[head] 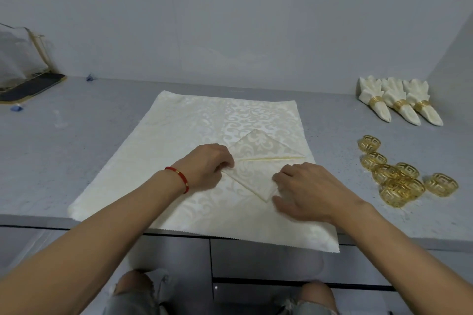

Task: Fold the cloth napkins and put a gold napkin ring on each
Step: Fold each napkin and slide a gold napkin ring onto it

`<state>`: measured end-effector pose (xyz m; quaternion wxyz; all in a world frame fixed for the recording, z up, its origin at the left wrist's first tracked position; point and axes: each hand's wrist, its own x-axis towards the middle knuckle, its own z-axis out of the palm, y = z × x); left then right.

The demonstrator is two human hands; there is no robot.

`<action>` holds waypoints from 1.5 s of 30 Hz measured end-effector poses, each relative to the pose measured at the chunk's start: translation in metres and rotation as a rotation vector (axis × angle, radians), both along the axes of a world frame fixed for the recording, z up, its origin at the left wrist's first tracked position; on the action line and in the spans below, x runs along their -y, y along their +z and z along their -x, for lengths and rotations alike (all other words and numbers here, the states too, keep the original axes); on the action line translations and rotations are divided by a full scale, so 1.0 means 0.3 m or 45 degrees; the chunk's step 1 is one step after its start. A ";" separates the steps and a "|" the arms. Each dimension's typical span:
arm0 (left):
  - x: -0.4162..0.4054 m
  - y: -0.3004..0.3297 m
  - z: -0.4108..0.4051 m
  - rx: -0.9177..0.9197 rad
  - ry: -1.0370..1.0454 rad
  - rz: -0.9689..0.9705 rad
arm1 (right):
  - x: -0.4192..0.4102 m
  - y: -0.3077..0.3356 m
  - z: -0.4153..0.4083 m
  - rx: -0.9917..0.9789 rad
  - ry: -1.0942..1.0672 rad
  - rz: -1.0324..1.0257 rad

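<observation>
A cream patterned napkin [258, 161], folded small into a diamond shape, lies on top of a large flat cream napkin [179, 130] spread on the grey counter. My left hand [207, 163] pinches the folded napkin's left corner. My right hand [307, 189] holds its lower right edge with curled fingers. Several loose gold napkin rings [399, 176] lie in a cluster to the right. Three finished napkins with gold rings [399, 102] stand in a row at the back right.
The grey counter [102, 120] ends at a front edge near my knees, and the large napkin hangs slightly over it. A clear bag on a dark tray [23, 69] sits at the far left. A wall with sockets rises behind.
</observation>
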<state>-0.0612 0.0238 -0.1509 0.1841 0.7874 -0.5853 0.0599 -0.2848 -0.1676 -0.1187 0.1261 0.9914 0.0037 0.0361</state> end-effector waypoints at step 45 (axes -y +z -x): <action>0.097 0.052 0.047 -0.032 0.317 -0.142 | -0.009 -0.042 -0.484 0.753 -0.914 -1.265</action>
